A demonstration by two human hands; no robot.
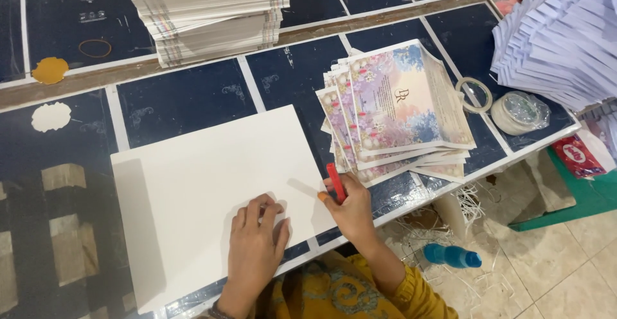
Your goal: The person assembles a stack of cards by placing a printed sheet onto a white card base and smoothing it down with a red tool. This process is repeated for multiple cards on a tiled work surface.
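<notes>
1. The left hand (pixel 256 245) lies flat on the white sheet (pixel 212 190), fingers spread and pressing near its lower edge. Its grip holds nothing; it only pins the paper. Keeping that palm flat seems wise, since the sheet lies askew on the desk (pixel 186 97) and could slide.

2. The right hand (pixel 350 206) has its grip closed round a red stick-shaped tool (pixel 335 182), likely a glue stick or marker; its orange tip appears to touch the sheet's right edge. Holding it low, close to the tip, probably gives the steadiest stroke.

3. The white sheet sits at the desk's near side, its lower corner reaching the desk's edge. Working the tool along the margin while the left hand stays just beside the stroke should stop the paper buckling.

4. The fanned pile of floral printed cards (pixel 395 110) lies just beside the sheet's right corner, close to the tool hand. The elbow and the tool are best kept off them, as a smear would likely spoil the top card.

5. Further right, a roll of tape (pixel 474 94) and a wrapped round tub (pixel 520 112) sit near the desk's edge, well apart from both hands. A tall stack of paper (pixel 212 10) stands at the far side.

6. A blue bottle (pixel 452 255) lies on the floor among paper shreds, out of easy reach.
</notes>
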